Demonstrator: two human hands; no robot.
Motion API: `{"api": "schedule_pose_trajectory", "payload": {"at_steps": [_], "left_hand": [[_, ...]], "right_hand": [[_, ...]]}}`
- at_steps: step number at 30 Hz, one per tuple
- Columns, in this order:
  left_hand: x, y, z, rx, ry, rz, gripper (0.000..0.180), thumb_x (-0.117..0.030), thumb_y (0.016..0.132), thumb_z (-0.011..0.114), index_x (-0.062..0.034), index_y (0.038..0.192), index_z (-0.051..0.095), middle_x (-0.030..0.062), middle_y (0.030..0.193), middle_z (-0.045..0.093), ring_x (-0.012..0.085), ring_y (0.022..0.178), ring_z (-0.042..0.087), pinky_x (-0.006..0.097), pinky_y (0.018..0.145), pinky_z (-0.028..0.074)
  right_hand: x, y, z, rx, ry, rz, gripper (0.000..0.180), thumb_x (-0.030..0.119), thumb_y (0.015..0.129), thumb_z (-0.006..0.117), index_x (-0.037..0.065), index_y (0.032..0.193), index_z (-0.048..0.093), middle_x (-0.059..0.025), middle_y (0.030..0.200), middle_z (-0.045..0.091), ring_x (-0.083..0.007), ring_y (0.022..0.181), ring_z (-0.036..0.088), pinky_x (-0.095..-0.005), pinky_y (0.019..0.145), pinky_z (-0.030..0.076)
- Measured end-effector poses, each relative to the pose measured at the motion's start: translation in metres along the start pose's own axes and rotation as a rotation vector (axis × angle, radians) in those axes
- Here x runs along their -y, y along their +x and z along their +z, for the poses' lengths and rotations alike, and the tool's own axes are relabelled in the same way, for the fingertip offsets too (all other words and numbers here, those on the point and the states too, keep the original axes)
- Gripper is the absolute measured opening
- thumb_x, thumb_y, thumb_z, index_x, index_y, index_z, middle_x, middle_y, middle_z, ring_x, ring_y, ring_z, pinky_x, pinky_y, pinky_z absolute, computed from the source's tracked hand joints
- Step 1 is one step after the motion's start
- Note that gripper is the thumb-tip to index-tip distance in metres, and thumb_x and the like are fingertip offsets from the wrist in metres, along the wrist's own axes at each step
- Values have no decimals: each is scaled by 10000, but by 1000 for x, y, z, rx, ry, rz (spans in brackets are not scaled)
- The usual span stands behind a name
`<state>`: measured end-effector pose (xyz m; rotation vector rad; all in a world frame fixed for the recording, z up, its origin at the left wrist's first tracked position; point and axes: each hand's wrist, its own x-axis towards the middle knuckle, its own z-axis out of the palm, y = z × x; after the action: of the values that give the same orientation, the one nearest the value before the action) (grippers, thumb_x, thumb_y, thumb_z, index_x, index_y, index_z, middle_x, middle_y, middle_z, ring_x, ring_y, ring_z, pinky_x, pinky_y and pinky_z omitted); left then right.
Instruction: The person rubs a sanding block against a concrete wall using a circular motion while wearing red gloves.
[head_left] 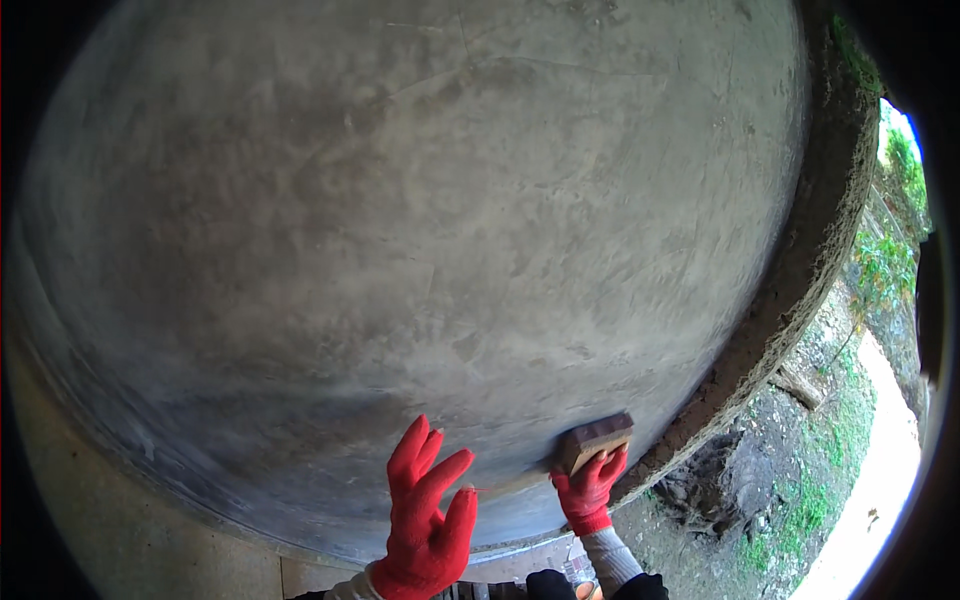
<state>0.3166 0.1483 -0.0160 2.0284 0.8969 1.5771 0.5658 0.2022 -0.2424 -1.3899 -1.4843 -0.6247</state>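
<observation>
A large grey plastered wall (pixel 420 230) fills most of the view, its surface damp and mottled. My right hand (pixel 590 490), in a red glove, grips a small brown wooden block (pixel 596 440) and presses it flat against the wall near its lower right edge. My left hand (pixel 425 520), also in a red glove, is raised beside it with fingers spread; it holds nothing and rests on or just off the wall.
The wall's rough thick edge (pixel 800 270) runs down the right side. Beyond it lie bare earth with debris (pixel 740 480), green plants (pixel 885 260) and a pale path (pixel 880 490). A lighter smooth strip (pixel 120 520) borders the wall at lower left.
</observation>
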Motion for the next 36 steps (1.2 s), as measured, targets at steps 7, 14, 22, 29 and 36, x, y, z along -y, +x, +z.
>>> {"api": "schedule_pose_trajectory", "payload": {"at_steps": [7,14,22,29,36], "left_hand": [[2,2,-3,-83,53,50,379,64,825,474,0,1198,498,256,1456,224,343,1261,375,464,1050,294],[-1,1,3,-78,-18,61,383,59,822,480,2,1201,496,252,1462,213,337,1264,371,462,1052,291],[5,0,-8,-124,-11,28,374,52,826,481,0,1196,505,239,1467,211,342,1266,375,458,1038,314],[1,1,-7,-155,-114,35,347,23,846,546,13,1193,530,243,1456,201,390,1315,307,500,1059,307],[1,-1,-15,-167,-39,34,378,74,805,456,0,1170,523,229,1471,209,339,1272,371,471,1045,295]], "right_hand": [[61,174,-51,-238,59,12,978,200,686,731,131,1485,171,-294,1477,123,-491,1344,200,-540,1065,234],[47,-33,16,15,120,111,1121,371,694,765,181,1498,7,-370,1440,62,-549,1324,155,-612,1026,244],[105,157,-37,-169,63,-3,1032,215,676,749,190,1493,119,-326,1469,87,-509,1324,209,-570,1034,256],[69,7,14,-54,53,-101,1143,392,613,840,281,1485,109,-251,1486,78,-530,1213,304,-604,943,338],[123,132,-28,-129,80,-82,1088,405,592,846,293,1466,208,-267,1437,200,-489,1155,357,-576,908,356]]}}
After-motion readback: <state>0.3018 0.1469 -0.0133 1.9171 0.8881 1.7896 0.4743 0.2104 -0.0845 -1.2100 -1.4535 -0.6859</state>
